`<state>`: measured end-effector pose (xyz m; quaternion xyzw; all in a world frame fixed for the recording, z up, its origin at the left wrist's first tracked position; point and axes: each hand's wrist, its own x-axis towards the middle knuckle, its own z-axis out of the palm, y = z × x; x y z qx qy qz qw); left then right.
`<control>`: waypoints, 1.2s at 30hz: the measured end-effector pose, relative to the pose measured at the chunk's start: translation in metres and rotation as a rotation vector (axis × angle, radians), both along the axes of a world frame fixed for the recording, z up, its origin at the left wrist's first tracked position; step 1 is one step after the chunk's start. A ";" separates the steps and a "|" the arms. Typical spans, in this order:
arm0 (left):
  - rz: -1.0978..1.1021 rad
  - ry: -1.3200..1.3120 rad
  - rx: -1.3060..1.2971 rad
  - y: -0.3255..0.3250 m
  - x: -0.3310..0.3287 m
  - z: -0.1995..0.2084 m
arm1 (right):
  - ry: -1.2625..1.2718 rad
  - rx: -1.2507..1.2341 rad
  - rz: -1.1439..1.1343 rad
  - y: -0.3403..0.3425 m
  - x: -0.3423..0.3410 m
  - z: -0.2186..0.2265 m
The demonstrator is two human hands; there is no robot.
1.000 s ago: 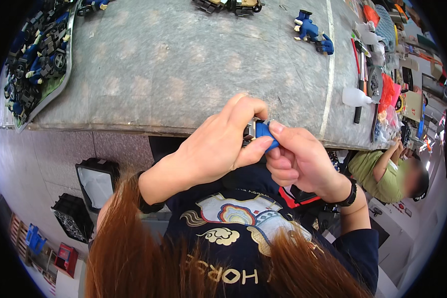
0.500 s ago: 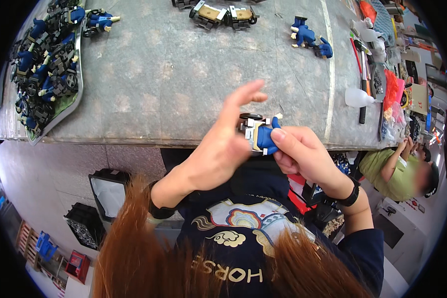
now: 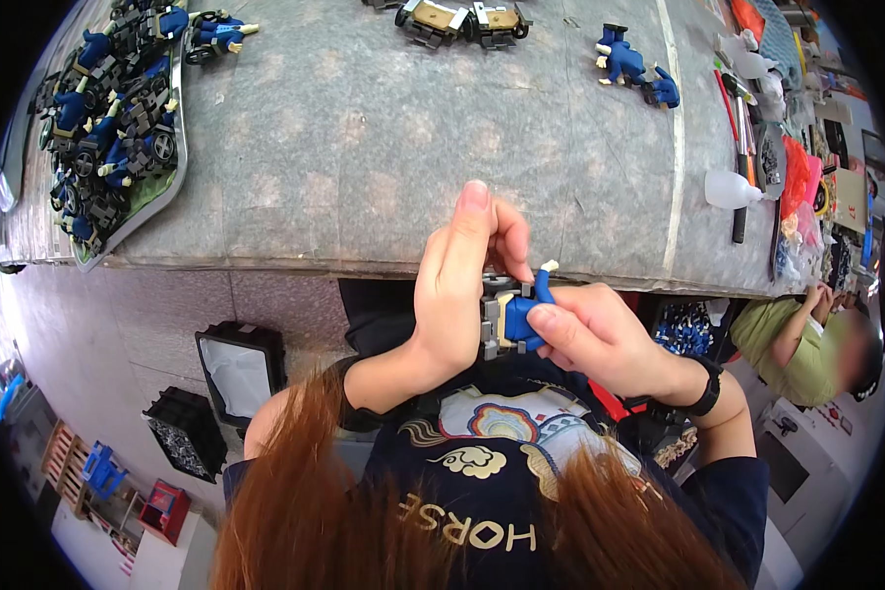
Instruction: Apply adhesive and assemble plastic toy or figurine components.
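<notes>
My right hand (image 3: 600,339) pinches a small blue-clothed toy figure (image 3: 519,323) between thumb and fingers at the table's near edge. The figure sits in a grey toy wheelchair (image 3: 492,329). One blue arm with a pale hand sticks up from it. My left hand (image 3: 452,290) is upright on the wheelchair's left side, palm pressed against it, fingers bent over its far end. The palm hides most of that side, so I cannot tell whether a wheel is fitted there.
A tray (image 3: 167,187) heaped with similar blue figures and grey wheelchairs stands at left. Two toy wheelchairs (image 3: 462,22) sit at the far middle. Blue figure parts (image 3: 624,61) lie far right, near a white squeeze bottle (image 3: 728,190) and tools. Black crates (image 3: 241,374) stand below left.
My left hand has come in against the wheelchair, its outstretched fingers now bent. Both hands and the toy have moved slightly nearer to me. The whole view has shifted a little.
</notes>
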<state>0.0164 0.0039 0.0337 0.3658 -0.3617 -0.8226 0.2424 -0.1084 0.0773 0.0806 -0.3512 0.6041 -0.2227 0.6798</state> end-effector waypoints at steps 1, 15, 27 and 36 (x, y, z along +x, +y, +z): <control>-0.006 -0.001 -0.008 -0.002 -0.001 -0.001 | -0.008 0.016 0.001 -0.002 -0.001 -0.001; 0.050 0.203 -0.179 -0.021 0.008 -0.021 | 0.403 -0.600 -0.058 -0.033 -0.007 -0.014; 0.371 -1.184 -1.674 -0.133 0.049 0.005 | 0.346 -0.611 -0.495 0.007 -0.049 -0.035; -0.327 -0.849 -1.280 -0.155 -0.023 0.008 | 0.997 -0.988 -1.274 0.062 -0.140 -0.047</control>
